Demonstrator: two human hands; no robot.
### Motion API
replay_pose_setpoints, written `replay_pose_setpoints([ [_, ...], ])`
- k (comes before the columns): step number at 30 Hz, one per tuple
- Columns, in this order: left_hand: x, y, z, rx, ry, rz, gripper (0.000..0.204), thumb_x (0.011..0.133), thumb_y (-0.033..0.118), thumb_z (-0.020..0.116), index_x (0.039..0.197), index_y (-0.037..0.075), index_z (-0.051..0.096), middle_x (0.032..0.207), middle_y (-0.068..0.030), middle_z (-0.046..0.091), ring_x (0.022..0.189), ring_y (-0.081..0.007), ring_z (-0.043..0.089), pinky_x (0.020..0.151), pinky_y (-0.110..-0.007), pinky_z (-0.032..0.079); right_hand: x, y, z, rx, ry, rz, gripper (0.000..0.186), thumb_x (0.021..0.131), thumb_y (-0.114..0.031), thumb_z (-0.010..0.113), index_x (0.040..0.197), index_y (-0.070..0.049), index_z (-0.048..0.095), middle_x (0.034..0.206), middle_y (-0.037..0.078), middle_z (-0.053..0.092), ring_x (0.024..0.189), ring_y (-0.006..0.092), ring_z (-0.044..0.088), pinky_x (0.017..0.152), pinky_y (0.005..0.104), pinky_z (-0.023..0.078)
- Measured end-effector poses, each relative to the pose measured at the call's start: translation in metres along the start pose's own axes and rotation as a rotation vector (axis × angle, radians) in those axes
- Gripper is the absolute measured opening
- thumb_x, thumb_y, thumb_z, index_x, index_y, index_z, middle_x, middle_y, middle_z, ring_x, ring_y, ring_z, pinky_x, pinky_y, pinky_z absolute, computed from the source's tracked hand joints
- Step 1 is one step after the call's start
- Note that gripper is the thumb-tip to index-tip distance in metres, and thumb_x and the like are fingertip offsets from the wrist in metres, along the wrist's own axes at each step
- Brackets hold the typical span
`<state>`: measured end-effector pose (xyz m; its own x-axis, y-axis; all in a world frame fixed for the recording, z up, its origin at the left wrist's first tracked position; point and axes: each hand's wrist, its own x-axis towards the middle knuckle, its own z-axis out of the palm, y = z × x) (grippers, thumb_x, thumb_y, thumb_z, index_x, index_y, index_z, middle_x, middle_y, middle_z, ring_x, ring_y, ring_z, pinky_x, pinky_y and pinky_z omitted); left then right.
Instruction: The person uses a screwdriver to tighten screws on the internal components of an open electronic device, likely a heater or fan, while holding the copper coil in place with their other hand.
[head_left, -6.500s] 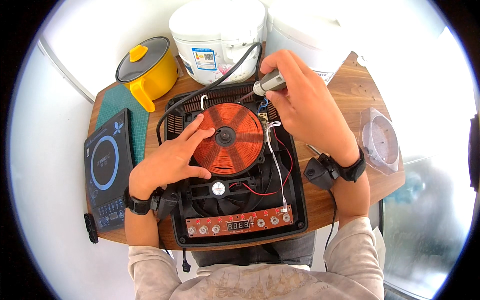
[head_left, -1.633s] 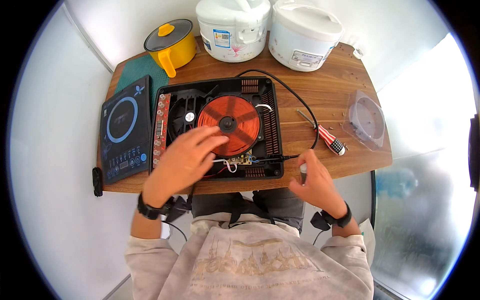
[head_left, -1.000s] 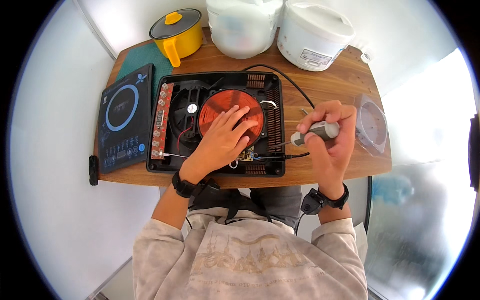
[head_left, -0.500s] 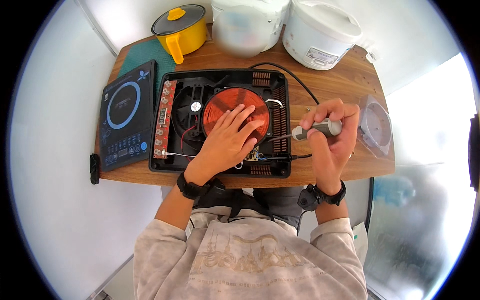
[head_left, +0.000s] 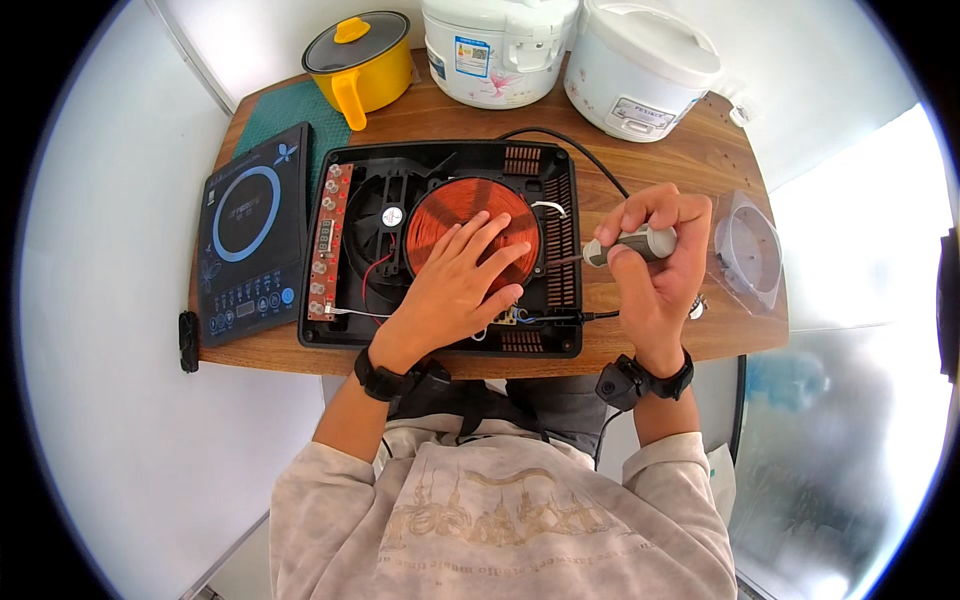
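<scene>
My left hand [head_left: 450,285] lies with its fingers spread flat over the round copper coil [head_left: 468,198] of an opened induction cooker base [head_left: 450,158]. My right hand [head_left: 662,285] grips a screwdriver [head_left: 640,244] by its grey and white handle. The shaft points left, and its tip is at the coil's right edge, by a small screw point. Whether the tip sits in a screw I cannot tell. Left of the coil are a black fan [head_left: 370,235] and a red circuit board [head_left: 327,240]. My left hand hides part of the wiring below the coil.
A black glass cooktop panel [head_left: 250,270] leans at the left, partly over a green mat [head_left: 270,110]. Behind stand a yellow pot [head_left: 375,80] and two white rice cookers [head_left: 500,75] [head_left: 640,75]. A clear plastic package [head_left: 748,255] lies right. A black cable [head_left: 590,155] curves behind the base.
My right hand and the screwdriver have shifted slightly away from me and to the left, and the tip is a little farther up the coil's edge. My left hand has stayed in place.
</scene>
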<state>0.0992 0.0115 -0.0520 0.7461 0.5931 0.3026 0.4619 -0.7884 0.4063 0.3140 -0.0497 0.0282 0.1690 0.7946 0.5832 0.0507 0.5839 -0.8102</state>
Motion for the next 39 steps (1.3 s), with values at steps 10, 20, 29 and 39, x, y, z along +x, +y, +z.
replay_pose_setpoints([
  [10, 0.0, -0.001, -0.002, -0.022, -0.016, 0.001, 0.054, 0.095, 0.029, 0.069, 0.144, 0.015, 0.053, 0.159, -0.0165, 0.04, 0.15, -0.0387, 0.035, 0.122, -0.053, 0.031, 0.001, 0.006, 0.0, 0.04, -0.056, -0.011, 0.038, 0.08, 0.017, 0.049, 0.107, -0.006, 0.037, 0.102, 0.01, 0.048, 0.085, 0.0156, 0.053, 0.08, 0.0294, 0.049],
  [20, 0.004, -0.009, -0.013, -0.061, -0.119, 0.067, 0.056, 0.093, 0.024, 0.072, 0.145, 0.012, 0.053, 0.159, -0.0183, 0.039, 0.146, -0.0431, 0.037, 0.12, -0.051, 0.035, 0.013, -0.007, -0.004, -0.227, -0.245, 0.036, 0.026, 0.086, 0.001, 0.072, 0.099, -0.005, 0.05, 0.093, 0.008, 0.059, 0.082, 0.0193, 0.059, 0.075, 0.0326, 0.049],
  [29, 0.077, -0.021, -0.056, 0.084, -0.606, 0.094, 0.069, 0.072, 0.008, 0.085, 0.135, 0.007, 0.056, 0.135, -0.0165, 0.052, 0.121, -0.0393, 0.057, 0.105, -0.045, 0.05, 0.019, -0.044, 0.001, -0.761, -0.207, 0.145, 0.03, 0.086, -0.012, 0.075, 0.107, -0.004, 0.056, 0.09, 0.012, 0.063, 0.064, 0.0273, 0.061, 0.061, 0.037, 0.051],
  [39, 0.064, -0.015, -0.04, 0.168, -0.461, 0.13, 0.085, 0.062, 0.005, 0.091, 0.136, 0.006, 0.051, 0.139, -0.025, 0.046, 0.128, -0.0485, 0.052, 0.106, -0.049, 0.051, 0.009, -0.04, 0.012, -0.629, -0.134, 0.219, 0.036, 0.084, -0.011, 0.075, 0.112, -0.006, 0.053, 0.088, 0.011, 0.065, 0.059, 0.0216, 0.063, 0.058, 0.0336, 0.052],
])
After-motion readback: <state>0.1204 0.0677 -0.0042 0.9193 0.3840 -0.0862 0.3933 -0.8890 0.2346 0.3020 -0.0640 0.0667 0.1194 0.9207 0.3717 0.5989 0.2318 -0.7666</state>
